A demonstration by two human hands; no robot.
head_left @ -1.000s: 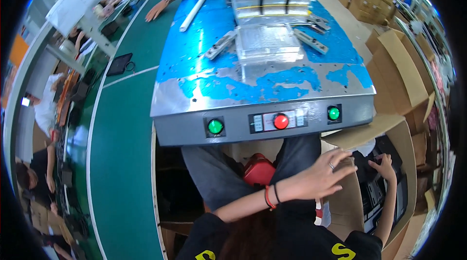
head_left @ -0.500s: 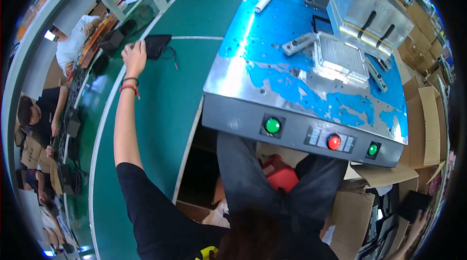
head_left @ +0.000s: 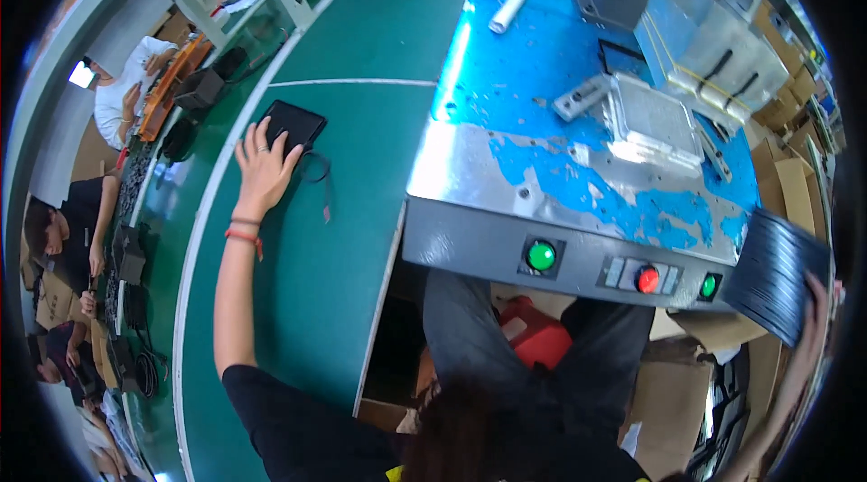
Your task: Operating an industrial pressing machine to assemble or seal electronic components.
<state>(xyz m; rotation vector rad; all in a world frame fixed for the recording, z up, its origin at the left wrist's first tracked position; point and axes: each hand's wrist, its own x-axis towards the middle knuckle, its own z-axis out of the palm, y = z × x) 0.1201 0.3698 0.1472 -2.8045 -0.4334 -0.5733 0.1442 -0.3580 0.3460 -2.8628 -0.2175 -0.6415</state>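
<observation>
On the green work surface to the left lies a flat black rectangular case (head_left: 302,121), with a thin dark cable (head_left: 323,184) trailing from its near side. The spread fingers of my left hand (head_left: 262,173) rest on its near left part, without wrapping round it. At the far right my right hand (head_left: 815,301) grips the edge of a black ribbed panel (head_left: 777,273), held tilted beside the machine's front corner. Some of that hand's fingers are hidden or blurred.
Before me stands a machine with a blue-filmed metal top (head_left: 528,76), a clear tray-like fixture (head_left: 655,125), a white roll (head_left: 512,4) and front buttons (head_left: 541,255). An open cardboard box (head_left: 668,392) with black parts sits lower right. Several people work along the left line.
My left hand has drawn the black case nearer, off the white line, and turned it. My right hand has raised the black panel from the box area to beside the machine. The view has shifted.
</observation>
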